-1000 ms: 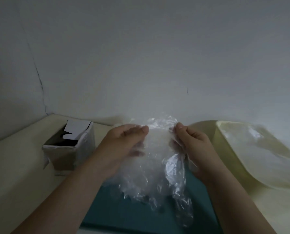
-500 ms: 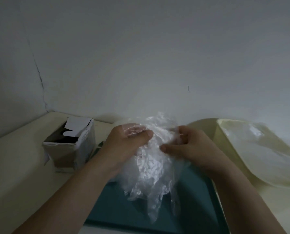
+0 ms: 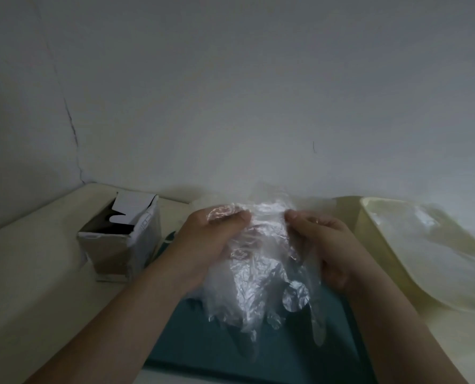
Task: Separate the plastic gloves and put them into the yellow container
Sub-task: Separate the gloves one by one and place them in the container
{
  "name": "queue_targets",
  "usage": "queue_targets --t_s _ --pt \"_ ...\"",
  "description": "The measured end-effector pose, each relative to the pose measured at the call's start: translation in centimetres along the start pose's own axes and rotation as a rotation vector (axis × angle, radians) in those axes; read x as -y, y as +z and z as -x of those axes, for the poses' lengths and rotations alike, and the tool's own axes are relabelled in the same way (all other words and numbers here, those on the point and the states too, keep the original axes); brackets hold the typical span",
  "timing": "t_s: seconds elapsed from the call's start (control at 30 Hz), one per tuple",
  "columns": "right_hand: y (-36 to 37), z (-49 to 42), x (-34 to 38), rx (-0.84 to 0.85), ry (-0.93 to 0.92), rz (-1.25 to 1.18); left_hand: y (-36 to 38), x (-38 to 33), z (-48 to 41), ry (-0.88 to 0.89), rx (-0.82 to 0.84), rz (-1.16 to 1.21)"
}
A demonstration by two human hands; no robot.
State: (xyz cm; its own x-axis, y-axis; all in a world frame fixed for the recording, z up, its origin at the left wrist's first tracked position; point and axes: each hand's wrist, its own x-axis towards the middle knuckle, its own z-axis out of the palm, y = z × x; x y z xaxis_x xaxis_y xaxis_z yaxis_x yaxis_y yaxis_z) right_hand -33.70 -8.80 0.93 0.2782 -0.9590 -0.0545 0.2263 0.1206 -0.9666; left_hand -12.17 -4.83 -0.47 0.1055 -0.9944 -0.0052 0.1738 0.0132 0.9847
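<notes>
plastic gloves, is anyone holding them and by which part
Yes: the left hand and right hand both pinch the plastic gloves at their top edge; the rest hangs below.

Left: open brown cardboard box (image 3: pixel 114 250) stands on the cream tabletop (image 3: pixel 31 273), near the left hand (image 3: pixel 211 239); bare tabletop in front of it.
Centre: bunch of crumpled clear plastic gloves (image 3: pixel 258 273), held by both hands, hangs over the flat teal mat (image 3: pixel 272 361).
Right: open-topped pale yellow plastic container (image 3: pixel 365 217) near the right hand (image 3: pixel 324 242), not touching it.
Back: grey wall (image 3: pixel 258 92) close behind.
</notes>
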Motion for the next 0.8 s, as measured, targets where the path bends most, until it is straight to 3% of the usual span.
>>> queue_targets --t_s 0.1,0.23,0.33,0.57,0.8 --pt "0.0 -0.2 0.0 -0.125 -0.081 -0.018 0.0 -0.3 0.0 -0.059 0.025 0.034" --pt "0.1 0.9 2.1 -0.35 -0.356 0.285 0.2 -0.8 0.2 -0.055 0.015 0.044" --pt "0.6 2.6 4.8 -0.343 -0.471 0.314 0.6 -1.2 0.7 -0.03 0.027 -0.027" --pt "-3.9 4.4 10.9 -0.367 -0.461 0.459 3.5 -1.8 1.1 0.033 -0.012 -0.122" --pt "-13.0 5.2 14.8 -0.455 -0.248 0.934 9.0 -5.9 2.8 0.076 0.181 -0.209"
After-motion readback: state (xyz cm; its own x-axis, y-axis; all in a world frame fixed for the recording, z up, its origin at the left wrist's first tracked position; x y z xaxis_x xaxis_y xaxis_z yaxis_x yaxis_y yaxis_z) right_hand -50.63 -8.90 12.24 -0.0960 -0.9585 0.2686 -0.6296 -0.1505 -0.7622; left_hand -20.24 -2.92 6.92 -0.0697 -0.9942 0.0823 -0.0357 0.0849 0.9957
